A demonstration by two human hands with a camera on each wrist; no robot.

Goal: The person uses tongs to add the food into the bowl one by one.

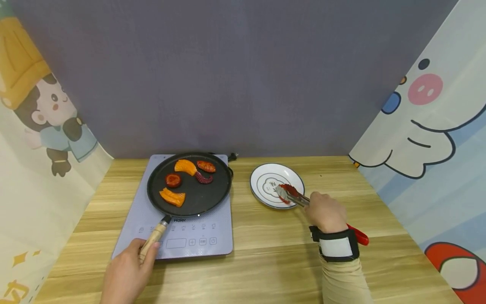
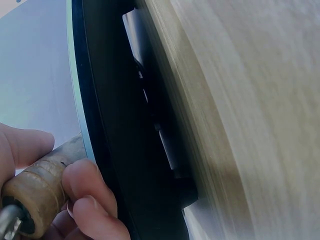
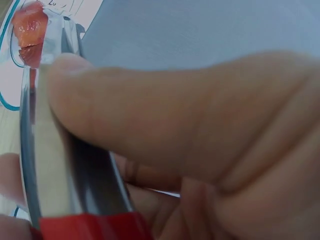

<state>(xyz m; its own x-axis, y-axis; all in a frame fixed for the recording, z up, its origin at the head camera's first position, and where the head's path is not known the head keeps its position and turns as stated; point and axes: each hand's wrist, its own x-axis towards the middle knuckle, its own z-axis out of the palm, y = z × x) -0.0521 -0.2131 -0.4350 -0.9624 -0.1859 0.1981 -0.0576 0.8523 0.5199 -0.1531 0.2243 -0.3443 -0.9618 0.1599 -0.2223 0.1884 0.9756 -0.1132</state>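
Observation:
My left hand [image 1: 127,270] grips the wooden handle [image 1: 155,237] of a flat black frying pan [image 1: 203,196]. In the left wrist view, thumb and fingers wrap that handle's end. Two orange slices, a round red-brown piece [image 1: 173,180], a purple tentacle piece [image 1: 203,178] and a scored reddish piece [image 1: 206,166] lie in the pan. On the right, my right hand [image 1: 327,212] squeezes metal tongs [image 1: 298,199] with red on the handle end. Their tips are at a red food piece [image 3: 31,25] over a white plate [image 1: 260,179]; whether it touches the plate I cannot tell.
Under the pan is a light grey induction cooker [image 1: 224,236] with a touch panel along its front. Its black plug [image 1: 233,156] lies behind it. The wooden table [image 1: 265,261] ends at a grey back wall [image 1: 243,84], with printed curtains on both sides.

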